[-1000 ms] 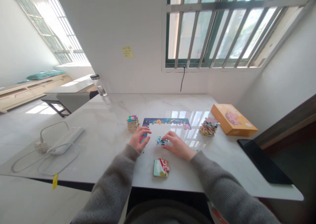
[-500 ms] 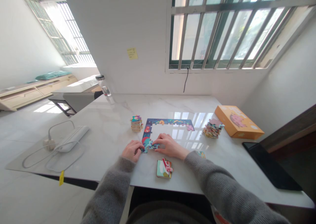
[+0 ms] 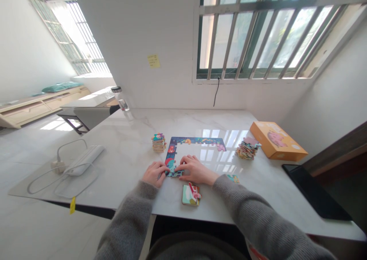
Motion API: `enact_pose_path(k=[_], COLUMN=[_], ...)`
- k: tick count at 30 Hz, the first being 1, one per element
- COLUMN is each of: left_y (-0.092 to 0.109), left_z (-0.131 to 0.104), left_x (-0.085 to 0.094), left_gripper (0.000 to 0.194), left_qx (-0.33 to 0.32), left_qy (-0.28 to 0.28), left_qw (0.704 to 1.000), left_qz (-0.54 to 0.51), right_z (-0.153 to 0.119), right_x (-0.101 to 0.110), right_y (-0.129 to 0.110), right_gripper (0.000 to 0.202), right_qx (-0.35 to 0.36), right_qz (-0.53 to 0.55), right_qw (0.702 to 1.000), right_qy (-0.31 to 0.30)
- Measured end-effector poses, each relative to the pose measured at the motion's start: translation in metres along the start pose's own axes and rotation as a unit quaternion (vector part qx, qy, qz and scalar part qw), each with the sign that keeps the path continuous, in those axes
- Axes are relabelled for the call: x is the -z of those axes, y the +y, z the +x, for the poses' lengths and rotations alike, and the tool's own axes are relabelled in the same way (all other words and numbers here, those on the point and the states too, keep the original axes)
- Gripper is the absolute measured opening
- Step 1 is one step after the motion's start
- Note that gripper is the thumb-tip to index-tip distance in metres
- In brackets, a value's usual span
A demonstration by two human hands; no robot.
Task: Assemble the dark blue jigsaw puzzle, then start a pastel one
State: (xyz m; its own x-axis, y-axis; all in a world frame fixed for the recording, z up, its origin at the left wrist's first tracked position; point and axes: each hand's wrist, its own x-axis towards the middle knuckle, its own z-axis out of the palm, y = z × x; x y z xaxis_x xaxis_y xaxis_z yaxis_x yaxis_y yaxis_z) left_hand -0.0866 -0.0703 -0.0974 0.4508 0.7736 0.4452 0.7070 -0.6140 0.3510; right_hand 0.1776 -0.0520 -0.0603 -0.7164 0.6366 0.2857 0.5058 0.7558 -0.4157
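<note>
A partly joined puzzle border point(image 3: 197, 140) lies on the white table, running along its far edge, down the left side and round the near left corner. My left hand point(image 3: 155, 173) rests at that near left corner, fingertips on the pieces, fingers bent together. My right hand point(image 3: 195, 169) is on the near edge strip, its fingertips pressing a piece there; the palm hides part of it. A small stack of puzzle pieces point(image 3: 190, 195) with a red and pink piece on top sits just below my right hand. One loose piece point(image 3: 233, 178) lies beside my right sleeve.
Piece stacks stand left point(image 3: 158, 142) and right point(image 3: 248, 149) of the border. An orange box point(image 3: 277, 140) and a black tablet-like object point(image 3: 314, 191) are at the right. A power strip point(image 3: 85, 161) with cables lies left; a bottle point(image 3: 120, 99) stands at the far left edge.
The fingers of both hands have shifted slightly at the near left corner. The near edge piece under my right fingertips now sits against the corner pieces.
</note>
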Motion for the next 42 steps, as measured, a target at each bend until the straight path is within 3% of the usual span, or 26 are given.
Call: enact_pose_path(k=[12,17,22,26,29,32,37,42], left_y=[-0.002,0.003,0.008,-0.011,-0.037,-0.056,-0.067,-0.075], left_z=[0.0,0.0,0.016,0.052,0.079,0.097,0.109,0.111], left_x=[0.0,-0.001,0.012,0.042,0.062,0.072,0.073,0.071], left_gripper=[0.03,0.025,0.02,0.018,0.024,0.027,0.023,0.02], left_qx=[-0.003,0.0,0.007,0.007,0.018,0.044,0.079,0.069], left_qy=[-0.008,0.0,0.088,0.15,0.13,0.065,-0.008,-0.001], left_qw=[1.0,1.0,0.996,0.988,0.987,0.987,0.986,0.991], left_qz=[-0.002,0.006,0.011,0.042,0.095,0.143,0.146,0.112], right_z=[-0.003,-0.006,-0.012,-0.016,-0.016,-0.017,-0.017,-0.018], right_x=[0.0,0.002,0.002,0.003,0.004,0.004,0.003,0.003], right_y=[-0.001,0.0,0.005,0.005,0.004,0.003,0.004,0.005], right_gripper=[0.034,0.028,0.026,0.027,0.027,0.027,0.029,0.03], right_qx=[0.01,-0.007,-0.017,-0.02,-0.024,-0.029,-0.029,-0.032], right_qz=[-0.013,0.024,0.051,0.048,0.047,0.047,0.046,0.051], right_qw=[1.0,1.0,0.997,0.997,0.997,0.997,0.997,0.997], right_qy=[-0.014,0.018,0.056,0.055,0.052,0.051,0.054,0.052])
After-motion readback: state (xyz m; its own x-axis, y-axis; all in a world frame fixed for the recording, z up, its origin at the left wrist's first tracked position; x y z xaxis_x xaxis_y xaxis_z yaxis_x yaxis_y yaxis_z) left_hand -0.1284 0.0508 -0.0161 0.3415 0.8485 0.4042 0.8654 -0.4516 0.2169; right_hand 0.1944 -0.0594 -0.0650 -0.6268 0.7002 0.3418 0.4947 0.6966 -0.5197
